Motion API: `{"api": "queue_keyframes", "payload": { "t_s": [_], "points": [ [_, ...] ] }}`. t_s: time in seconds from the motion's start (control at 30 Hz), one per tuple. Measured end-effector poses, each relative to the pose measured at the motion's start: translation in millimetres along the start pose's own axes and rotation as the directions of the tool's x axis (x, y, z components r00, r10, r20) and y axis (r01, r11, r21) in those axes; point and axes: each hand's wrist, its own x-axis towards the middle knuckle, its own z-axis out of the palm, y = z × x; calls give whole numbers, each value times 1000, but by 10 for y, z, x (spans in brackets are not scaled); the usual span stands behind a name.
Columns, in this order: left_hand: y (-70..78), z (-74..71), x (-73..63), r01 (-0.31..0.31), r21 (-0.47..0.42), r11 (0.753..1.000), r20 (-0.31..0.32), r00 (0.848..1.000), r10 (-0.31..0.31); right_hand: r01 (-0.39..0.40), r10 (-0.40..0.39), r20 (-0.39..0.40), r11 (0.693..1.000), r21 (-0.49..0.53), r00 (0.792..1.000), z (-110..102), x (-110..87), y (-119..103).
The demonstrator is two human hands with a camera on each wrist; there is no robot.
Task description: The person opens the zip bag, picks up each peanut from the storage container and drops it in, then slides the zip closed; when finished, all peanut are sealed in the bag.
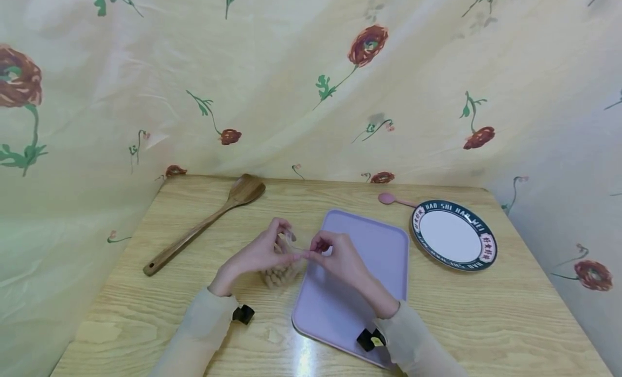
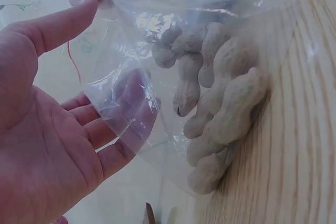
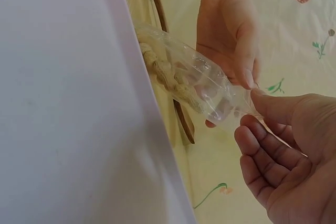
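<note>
A clear plastic bag [image 2: 131, 40] with several unshelled peanuts [image 2: 233, 90] inside rests on the wooden table, left of the lilac tray. My left hand [image 1: 259, 253] is curved round the bag's upper part, thumb stretched along its top edge. The other fingers show partly through the film in the left wrist view. At the bag's top corner, my right hand [image 1: 342, 255] pinches the plastic between thumb and forefinger. Both thumb tips almost meet there. In the right wrist view the bag [image 3: 202, 77] slants from the peanuts up to the fingertips.
The lilac tray [image 1: 374, 247] lies under my right forearm. A wooden spatula [image 1: 204, 223] lies at the left. To the right is a dark-rimmed plate [image 1: 449, 234], with a pink spoon [image 1: 387, 198] by its upper left edge. Flowered cloth [image 1: 291, 85] hangs behind the table.
</note>
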Motion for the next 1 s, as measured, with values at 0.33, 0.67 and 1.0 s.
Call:
{"api": "queue_keyframes", "payload": {
  "t_s": [0.33,0.67,1.0],
  "points": [
    [20,-17,6,32,-61,998,-22,999,-33,-8,9,-11,1000,30,1000,-49,65,56],
    [60,-26,3,99,-95,991,-93,990,-107,-44,44,0,998,54,999,-48,141,131],
    [44,-15,36,162,-108,981,-165,970,-178,-85,85,4,986,146,996,22,225,214]
  ]
}}
